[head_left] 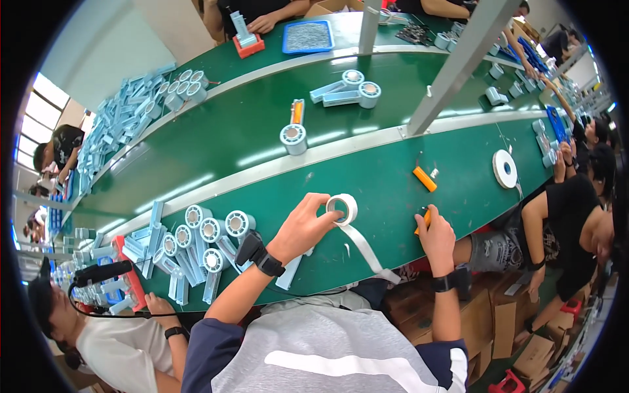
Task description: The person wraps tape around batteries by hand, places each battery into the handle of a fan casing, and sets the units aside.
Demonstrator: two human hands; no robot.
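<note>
Pinched in my left hand (310,226) is a white tape roll (350,208), held on edge above the green bench. A loose strip of its tape (365,249) hangs down toward the bench's near edge. My right hand (436,239) is closed around an orange cylindrical battery (419,229), partly covered by the fingers. A second orange battery (424,179) with a small white connector lies just beyond that hand. Left of my left forearm sit several light-blue handheld fan bodies (211,229) with round heads, crowded together.
Farther right lies a larger white roll (505,168). Behind a metal rail (367,139), a belt (255,131) carries fan bodies, one with an orange battery (298,111) in its handle. A grey post (452,72) rises from the rail. Co-workers sit on both sides and opposite.
</note>
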